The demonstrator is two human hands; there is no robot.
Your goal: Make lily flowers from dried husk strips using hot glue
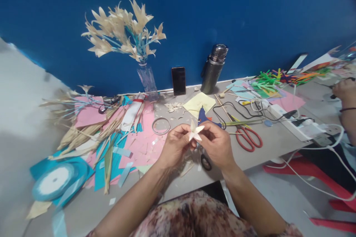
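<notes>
Between my fingertips, over the front of the table, is a small cream flower (196, 132) with pointed petals. My left hand (177, 142) pinches it from the left, and my right hand (218, 143) grips its right side. Just behind the right hand lies a blue glue gun (203, 115), its nozzle over a yellow paper sheet (198, 104). Red-handled scissors (247, 137) rest to the right of that hand. A roll of clear tape (161, 126) lies left of the flower. Below the right hand, a dark scissor handle (206, 163) is partly hidden.
A bottle of cream flowers (147, 77), a phone (178, 81) and a steel flask (214, 68) stand along the blue wall. Ribbon (55, 179), husks and coloured paper cover the left. A power strip (292, 122) with cables lies right, near another person's hand (345, 90).
</notes>
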